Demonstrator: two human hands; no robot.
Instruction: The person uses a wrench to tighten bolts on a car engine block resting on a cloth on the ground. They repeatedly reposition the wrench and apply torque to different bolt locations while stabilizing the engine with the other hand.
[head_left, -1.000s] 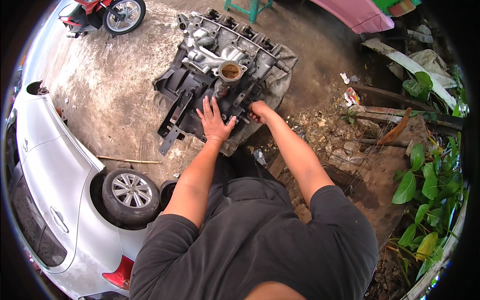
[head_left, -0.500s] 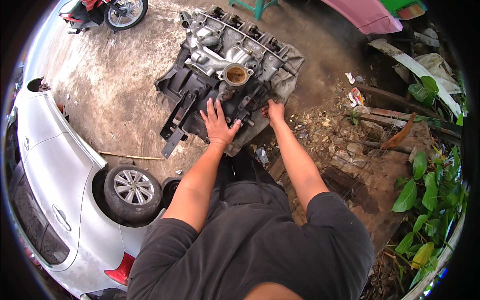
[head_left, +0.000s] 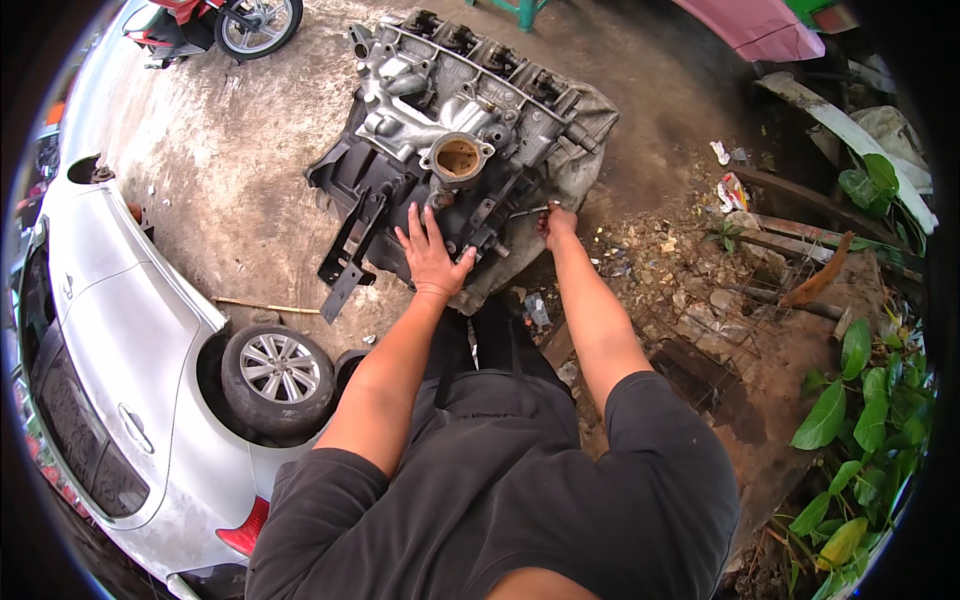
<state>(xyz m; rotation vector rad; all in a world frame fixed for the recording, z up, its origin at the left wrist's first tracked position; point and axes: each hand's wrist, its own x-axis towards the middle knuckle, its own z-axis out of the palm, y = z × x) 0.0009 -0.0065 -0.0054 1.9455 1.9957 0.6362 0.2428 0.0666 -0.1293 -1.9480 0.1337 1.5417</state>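
An engine block [head_left: 405, 135] with a silver manifold and a round opening [head_left: 458, 157] lies on a crumpled grey cloth [head_left: 580, 170]. My left hand [head_left: 432, 258] rests open on the dark lower part of the engine, fingers spread beside a black bracket [head_left: 350, 250]. My right hand [head_left: 556, 224] is closed around a slim silver wrench [head_left: 525, 211], whose far end reaches into the engine's right side; where exactly it fits is too small to tell.
A silver car [head_left: 130, 330] and a loose-looking wheel [head_left: 282, 365] are at left, a scooter [head_left: 175, 30] behind. A green stool [head_left: 520, 12] and pink panel [head_left: 750, 25] stand at the back. Rubble [head_left: 700, 310], boards [head_left: 800, 200] and leafy plants [head_left: 830, 410] lie at right.
My right hand has moved outward from the engine's side, showing more of the silver wrench. My left hand stays spread on the engine. The view has shifted slightly.
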